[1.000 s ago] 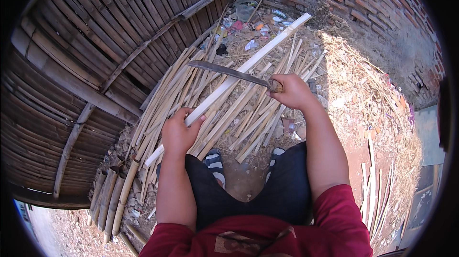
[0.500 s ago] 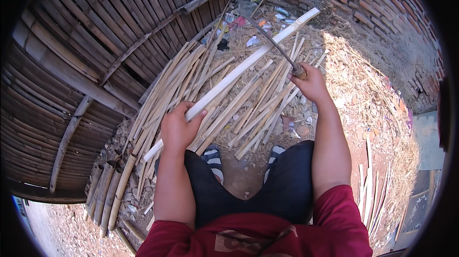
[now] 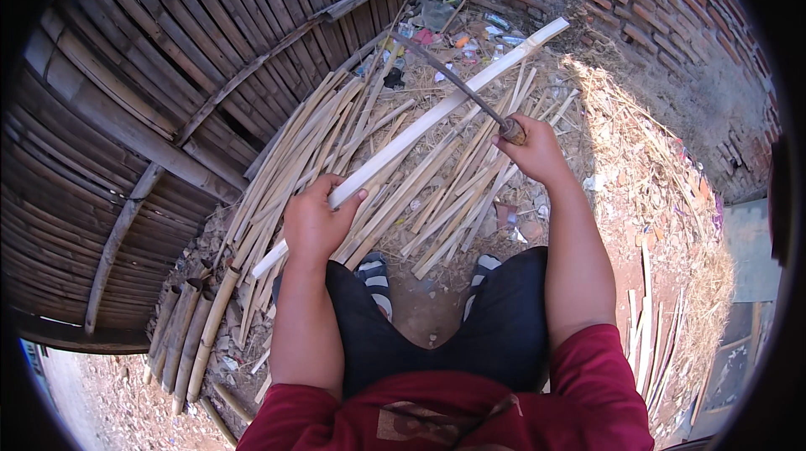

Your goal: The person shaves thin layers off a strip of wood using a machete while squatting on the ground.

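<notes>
My left hand [image 3: 319, 220] is closed round the lower part of a long pale bamboo strip [image 3: 428, 118], which slants up and away to the right. In my right hand [image 3: 537, 149] is the short wooden handle of a long dark-bladed knife [image 3: 460, 82]. Its thin blade points up and to the left, crossing over the strip's far half; whether it touches the strip I cannot tell. Beneath both hands, many split bamboo strips [image 3: 323, 128] lie in a loose heap on the ground.
A bamboo slat wall [image 3: 126, 65] rises at the left, a brick wall [image 3: 646, 10] at the back right. Several bamboo tubes [image 3: 189, 333] lie at lower left. Litter [image 3: 437, 27] is scattered at the far end. Thin strips [image 3: 646, 325] and straw lie at right.
My right hand has moved slightly left and up with the knife, so the blade reaches further to the left. The strip in my left hand has shifted only a little.
</notes>
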Demonstrator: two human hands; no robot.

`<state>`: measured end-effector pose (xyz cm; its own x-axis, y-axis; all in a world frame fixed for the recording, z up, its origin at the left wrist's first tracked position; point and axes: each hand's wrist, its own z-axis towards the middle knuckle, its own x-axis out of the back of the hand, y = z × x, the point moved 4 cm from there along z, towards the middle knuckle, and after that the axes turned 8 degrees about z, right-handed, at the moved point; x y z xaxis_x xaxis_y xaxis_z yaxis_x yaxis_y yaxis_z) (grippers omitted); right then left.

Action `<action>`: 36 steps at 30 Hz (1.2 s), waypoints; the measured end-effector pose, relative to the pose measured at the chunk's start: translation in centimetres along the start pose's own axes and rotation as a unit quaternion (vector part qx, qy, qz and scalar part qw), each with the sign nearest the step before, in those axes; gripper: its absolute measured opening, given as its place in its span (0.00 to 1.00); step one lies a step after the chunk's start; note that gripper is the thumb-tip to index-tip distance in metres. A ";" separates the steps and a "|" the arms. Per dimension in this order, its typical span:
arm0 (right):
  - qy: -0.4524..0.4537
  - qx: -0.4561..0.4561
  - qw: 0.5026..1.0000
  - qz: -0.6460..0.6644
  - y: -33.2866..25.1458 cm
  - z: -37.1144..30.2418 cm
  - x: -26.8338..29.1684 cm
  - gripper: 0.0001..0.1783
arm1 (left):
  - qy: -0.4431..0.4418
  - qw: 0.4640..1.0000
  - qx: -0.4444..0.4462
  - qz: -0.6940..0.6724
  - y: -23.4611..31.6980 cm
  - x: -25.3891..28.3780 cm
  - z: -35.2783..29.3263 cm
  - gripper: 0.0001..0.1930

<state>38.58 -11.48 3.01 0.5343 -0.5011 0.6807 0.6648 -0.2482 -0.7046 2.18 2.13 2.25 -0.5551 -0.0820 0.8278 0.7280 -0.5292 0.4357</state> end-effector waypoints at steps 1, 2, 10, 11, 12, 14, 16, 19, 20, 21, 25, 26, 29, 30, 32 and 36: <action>0.043 -0.029 0.999 0.008 1.4 0.2 0.7 0.23 | 0.002 1.000 -0.002 0.005 0.1 0.1 0.0 0.24; 0.056 -0.031 0.998 0.019 1.9 0.5 1.2 0.26 | -0.001 1.000 0.001 0.005 0.0 0.1 0.0 0.24; -0.067 0.033 0.995 -0.059 -3.3 -0.8 -0.5 0.25 | -0.021 0.999 0.023 0.011 0.2 0.4 -0.2 0.25; -0.092 0.056 0.991 -0.076 -4.5 -1.1 -1.2 0.25 | -0.028 0.999 0.029 0.004 0.2 0.5 -0.2 0.25; -0.095 0.080 0.989 -0.081 -4.8 -1.4 -2.1 0.23 | -0.036 0.999 0.036 -0.002 0.1 0.5 -0.2 0.24; -0.128 0.080 0.983 -0.104 -6.5 -1.7 -2.3 0.23 | -0.040 0.998 0.040 -0.006 0.0 0.7 -0.3 0.24; -0.132 0.079 0.984 -0.092 -6.8 -1.5 -2.3 0.22 | -0.032 0.999 0.036 -0.002 -0.2 1.1 -0.3 0.24; -0.054 0.050 0.996 -0.046 -3.2 -0.5 -0.6 0.22 | -0.015 1.000 0.026 -0.007 0.0 1.2 -0.3 0.24; -0.004 0.032 0.999 -0.041 -2.4 -0.2 0.0 0.23 | -0.014 1.000 0.025 -0.003 0.0 1.2 -0.2 0.24; 0.047 0.013 0.998 -0.036 -1.6 0.0 0.5 0.24 | -0.012 1.000 0.023 0.001 0.0 1.2 -0.2 0.23; 0.083 -0.061 0.994 -0.035 0.1 -0.1 2.1 0.29 | -0.057 0.997 0.057 0.013 0.4 1.7 0.1 0.23; 0.088 -0.044 0.995 -0.034 -0.1 -0.3 1.8 0.27 | -0.050 0.997 0.050 0.013 0.4 1.6 0.0 0.22; -0.010 -0.028 0.999 -0.020 -1.2 -0.7 1.2 0.26 | -0.039 0.998 0.041 0.010 0.6 1.1 -0.1 0.22; -0.036 -0.001 0.999 -0.039 -2.0 -0.9 0.6 0.25 | -0.042 0.998 0.045 0.010 0.7 1.0 -0.1 0.22; -0.085 0.052 0.992 -0.076 -3.5 -1.2 -0.7 0.24 | -0.037 0.998 0.044 0.011 0.5 0.7 -0.1 0.23; -0.083 0.088 0.989 -0.090 -4.1 -1.2 -1.5 0.23 | -0.029 0.998 0.046 0.009 -0.2 0.3 0.0 0.24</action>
<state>34.40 -10.71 4.63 0.4678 -0.3148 0.8259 0.8300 -0.1648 -0.5329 1.86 2.24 2.39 -0.5192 -0.0396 0.8537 0.7729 -0.4482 0.4492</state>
